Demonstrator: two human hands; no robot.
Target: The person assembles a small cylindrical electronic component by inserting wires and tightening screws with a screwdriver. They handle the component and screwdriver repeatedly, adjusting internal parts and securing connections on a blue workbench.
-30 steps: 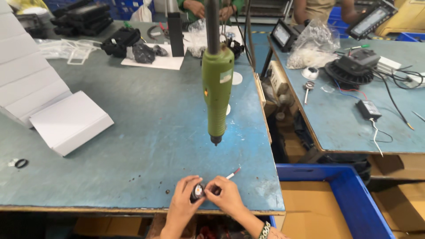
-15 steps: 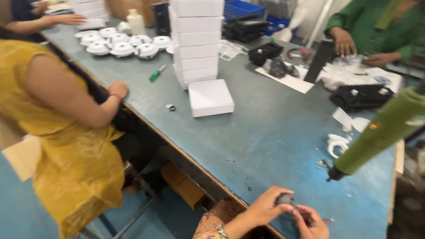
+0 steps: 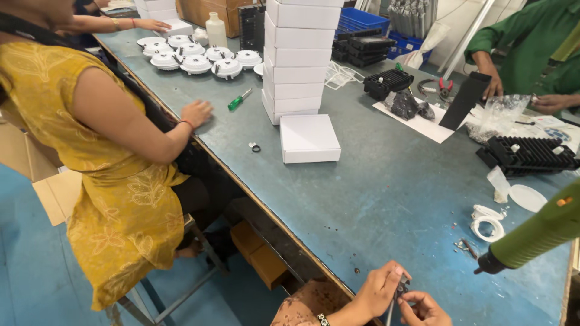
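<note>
I'm pinching a small dark part [image 3: 403, 286] between my left hand [image 3: 379, 290] and right hand [image 3: 425, 308], fingers closing on it, at the table [image 3: 386, 181] edge, below the green driver [image 3: 538, 234].

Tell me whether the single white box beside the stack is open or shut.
Shut: the white box lies flat on the table, its lid flush all round.

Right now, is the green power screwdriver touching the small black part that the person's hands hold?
Apart. The head view shows the screwdriver hanging over the table to the right, with bare blue table between its tip and the black part pinched by the left hand and right hand.
</note>
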